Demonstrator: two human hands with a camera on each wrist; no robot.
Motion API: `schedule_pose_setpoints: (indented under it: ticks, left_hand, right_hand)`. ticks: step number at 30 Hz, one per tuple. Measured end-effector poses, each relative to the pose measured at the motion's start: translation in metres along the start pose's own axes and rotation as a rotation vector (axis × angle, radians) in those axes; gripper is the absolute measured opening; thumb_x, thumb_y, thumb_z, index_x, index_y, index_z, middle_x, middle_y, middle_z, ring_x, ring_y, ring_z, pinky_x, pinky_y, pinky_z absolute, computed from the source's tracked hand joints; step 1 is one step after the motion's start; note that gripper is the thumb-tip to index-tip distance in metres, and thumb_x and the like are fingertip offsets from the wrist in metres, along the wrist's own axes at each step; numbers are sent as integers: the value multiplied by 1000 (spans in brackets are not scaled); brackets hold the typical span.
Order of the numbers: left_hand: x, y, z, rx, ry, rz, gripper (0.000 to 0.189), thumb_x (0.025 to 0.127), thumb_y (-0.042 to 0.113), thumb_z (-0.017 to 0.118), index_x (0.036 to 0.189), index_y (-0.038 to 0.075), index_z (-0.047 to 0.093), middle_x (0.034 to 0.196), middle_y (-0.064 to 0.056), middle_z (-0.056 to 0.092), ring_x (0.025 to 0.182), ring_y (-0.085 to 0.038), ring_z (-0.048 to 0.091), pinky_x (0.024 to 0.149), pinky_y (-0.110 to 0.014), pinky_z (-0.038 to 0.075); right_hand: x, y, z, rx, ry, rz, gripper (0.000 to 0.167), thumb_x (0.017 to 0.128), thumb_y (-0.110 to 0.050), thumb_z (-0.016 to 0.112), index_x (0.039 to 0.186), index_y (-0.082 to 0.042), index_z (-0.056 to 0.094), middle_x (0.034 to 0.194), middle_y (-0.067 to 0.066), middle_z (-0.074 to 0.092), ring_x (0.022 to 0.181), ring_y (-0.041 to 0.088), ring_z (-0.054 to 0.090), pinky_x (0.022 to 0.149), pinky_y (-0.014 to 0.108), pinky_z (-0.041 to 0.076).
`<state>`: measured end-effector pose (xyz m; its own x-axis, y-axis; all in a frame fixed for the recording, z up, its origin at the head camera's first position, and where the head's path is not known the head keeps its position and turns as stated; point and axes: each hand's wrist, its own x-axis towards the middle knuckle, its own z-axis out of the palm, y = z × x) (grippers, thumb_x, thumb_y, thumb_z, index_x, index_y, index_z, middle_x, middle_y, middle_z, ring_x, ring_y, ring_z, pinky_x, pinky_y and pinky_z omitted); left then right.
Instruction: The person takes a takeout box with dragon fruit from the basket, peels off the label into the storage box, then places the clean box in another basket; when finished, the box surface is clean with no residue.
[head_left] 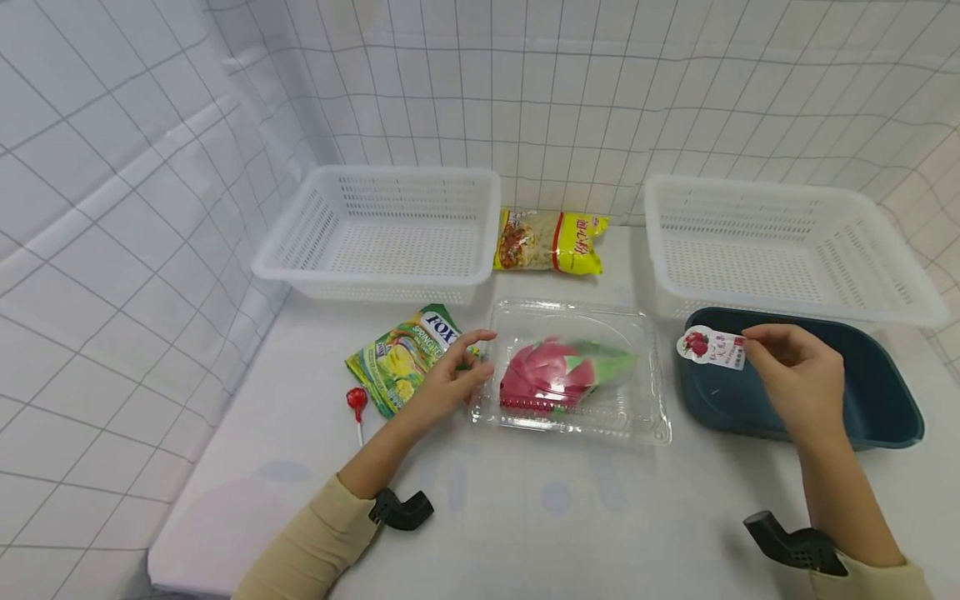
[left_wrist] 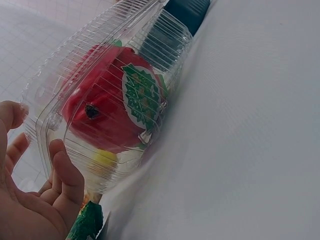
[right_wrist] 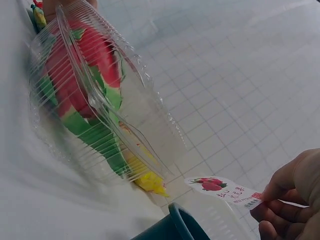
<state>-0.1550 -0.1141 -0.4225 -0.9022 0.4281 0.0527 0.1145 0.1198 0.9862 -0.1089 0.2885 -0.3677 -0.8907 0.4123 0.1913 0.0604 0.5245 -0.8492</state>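
In the head view, a clear plastic clamshell box lies closed with a pink-and-green dragon fruit inside. An oval label shows on the fruit in the left wrist view. My left hand is at the box's left end, fingers loosely bent and spread, fingertips right at its edge. My right hand pinches a white fruit label by its right end, between thumb and fingers. The label, printed with red fruit, hangs over the left part of a dark teal basin.
White perforated baskets stand at the back left and back right. Between them lies a yellow food packet. Left of the box are a green-and-yellow FOX'S candy bag and a red lollipop.
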Motion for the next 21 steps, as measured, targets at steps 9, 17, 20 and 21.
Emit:
schedule_pose_setpoints:
  ticks: [9,17,20,21]
  left_hand:
    - [0,0,0,-25,-2,13,45,100,9,54,143,9,41,85,-7,45,59,-10,46,56,-22,42]
    - [0,0,0,-33,-5,16,45,100,11,54,142,9,41,85,-6,45,59,-9,46,55,-22,42]
    - [0,1,0,-38,-7,11,45,100,10,54,143,8,40,86,-6,45,59,-10,46,56,-22,42]
    - [0,1,0,-38,-7,9,45,100,10,54,143,8,41,86,-6,45,59,-10,46,56,-22,42]
  right_hand:
    - [5,15,-7,49,47,150,10,94,-17,66,102,-14,71,89,-18,62,82,3,54,64,7,43]
    - [9,26,-8,50,41,212,9,94,-20,65,100,-17,70,88,-19,60,84,2,52,65,6,42]
    - [9,29,-7,-9,18,188,8,95,-22,64,99,-18,70,87,-21,59,84,2,51,64,7,41]
    - [9,31,-6,-33,3,174,10,95,-23,63,100,-17,69,86,-22,58,84,2,51,64,8,41]
